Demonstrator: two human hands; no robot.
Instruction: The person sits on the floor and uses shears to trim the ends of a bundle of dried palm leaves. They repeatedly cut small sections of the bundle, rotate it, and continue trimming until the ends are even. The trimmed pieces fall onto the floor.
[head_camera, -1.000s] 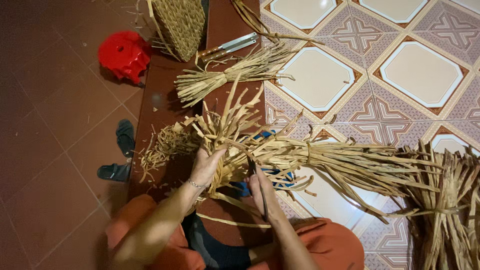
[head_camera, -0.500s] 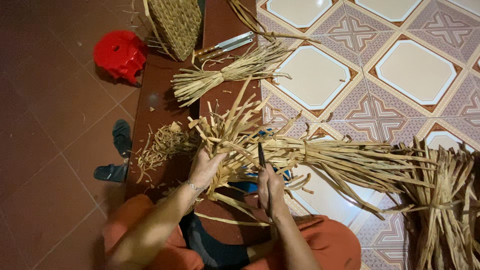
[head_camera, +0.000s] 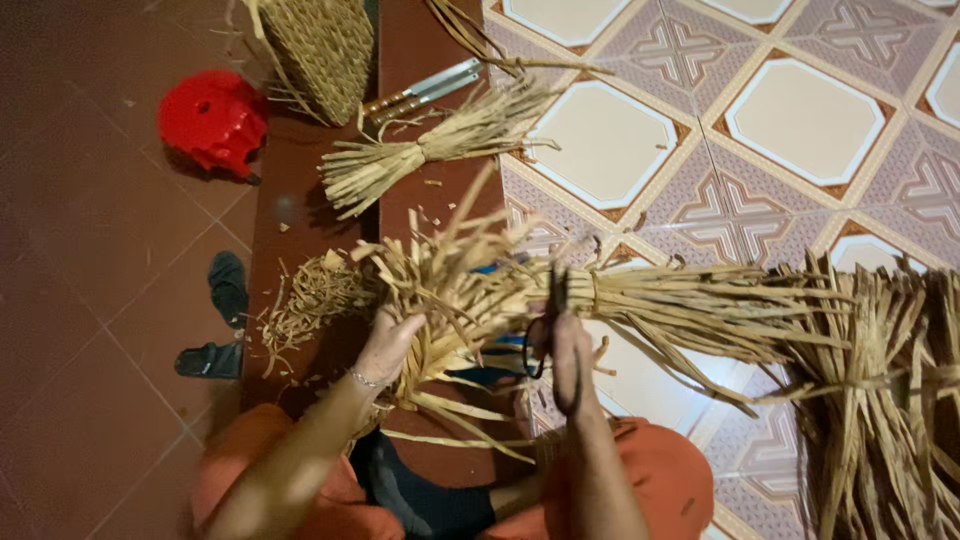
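A long bundle of dried straw-coloured leaf strips (head_camera: 640, 300) is held across the lap, flat, fibrous and papery, its long axis running roughly left to right in the view; the cut, frayed ends fan out toward the left hand, while the other end runs off to the right into a larger heap of the same strips (head_camera: 880, 400) lying on the patterned tile floor (head_camera: 800, 120). The left hand (head_camera: 385, 345) is cupped under the splayed end of the bundle, its fingers curled loosely around the strips rather than pressed flat. The right hand (head_camera: 570, 345) is closed on a pair of dark-handled scissors (head_camera: 550, 320), the fingers folded through and around the loops, with the blades pointing up and away from the body against the bundle's middle; whether the blades are parted cannot be told. A small pile of short curly trimmings (head_camera: 310, 295) lies on the dark brown surface (head_camera: 290, 200), just left of the left hand. Farther up the surface a second, smaller tied bundle (head_camera: 440, 145) lies slantwise, beside a woven basket (head_camera: 315, 50) of tight plaited texture and a metal-bladed knife (head_camera: 425, 88). A glossy red plastic stool (head_camera: 210, 120) stands on the reddish floor tiles, and a dark sandal (head_camera: 228, 285) lies near it.
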